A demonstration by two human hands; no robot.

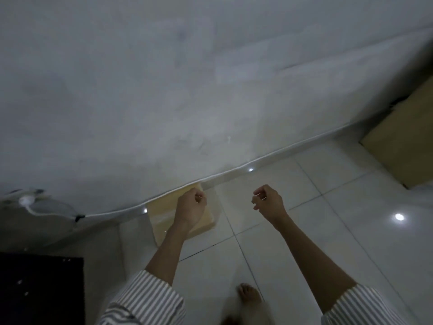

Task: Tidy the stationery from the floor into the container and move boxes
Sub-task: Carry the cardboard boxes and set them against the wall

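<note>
A small tan cardboard box lies on the white tiled floor against the base of the wall. My left hand hangs above it with the fingers curled in, hiding part of its top; nothing shows in the hand. My right hand hovers to the right over bare tiles, fingers loosely curled with nothing visible inside. A larger brown cardboard box stands at the far right edge by the wall. No stationery or container shows in view.
A white cable runs along the foot of the grey wall to a round white socket at the left. A black mat or object fills the bottom left corner. My bare foot stands on the tiles.
</note>
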